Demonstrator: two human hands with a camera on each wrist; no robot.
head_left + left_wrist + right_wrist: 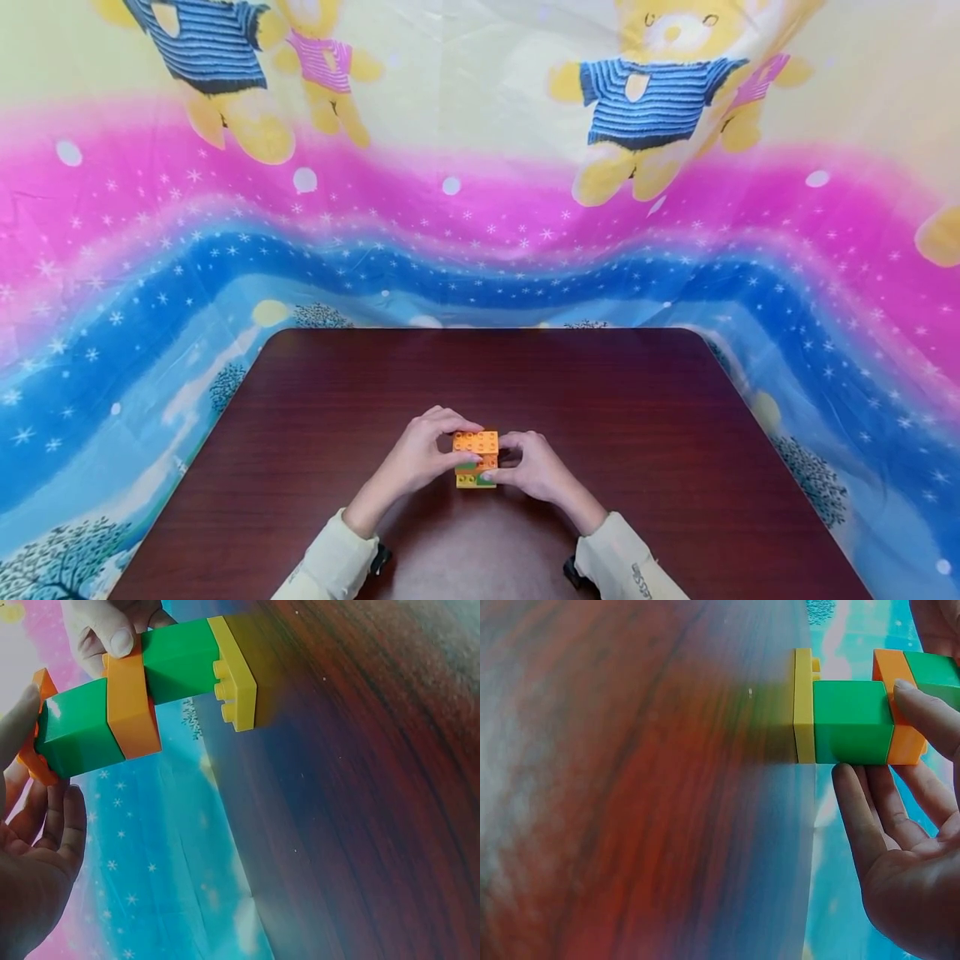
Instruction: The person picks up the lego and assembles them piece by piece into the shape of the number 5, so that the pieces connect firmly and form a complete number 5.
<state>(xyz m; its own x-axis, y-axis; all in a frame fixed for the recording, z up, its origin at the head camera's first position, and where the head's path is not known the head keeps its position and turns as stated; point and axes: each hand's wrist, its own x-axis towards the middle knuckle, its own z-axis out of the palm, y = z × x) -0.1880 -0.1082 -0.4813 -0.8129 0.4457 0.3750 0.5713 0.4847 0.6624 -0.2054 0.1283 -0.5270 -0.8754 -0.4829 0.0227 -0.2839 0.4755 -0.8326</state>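
Observation:
A stack of toy building bricks stands upright on the table, yellow at the bottom. Its flat yellow brick (240,682) carries a green block (851,724), then a flat orange brick (133,712), a second green block (81,731) and a studded orange brick (476,443) on top. With thumb and fingers on opposite sides, my left hand (420,450) grips the top orange brick. My right hand (534,467) holds the stack lower down, its thumb on the middle orange brick and fingertips on the far side. The green blocks are offset to opposite sides.
The dark brown wooden table (337,375) has rounded far corners. Behind and beside it hangs a printed cloth (487,217) with bears and snowflakes. Both forearms, in light sleeves (626,554), come in from the near edge.

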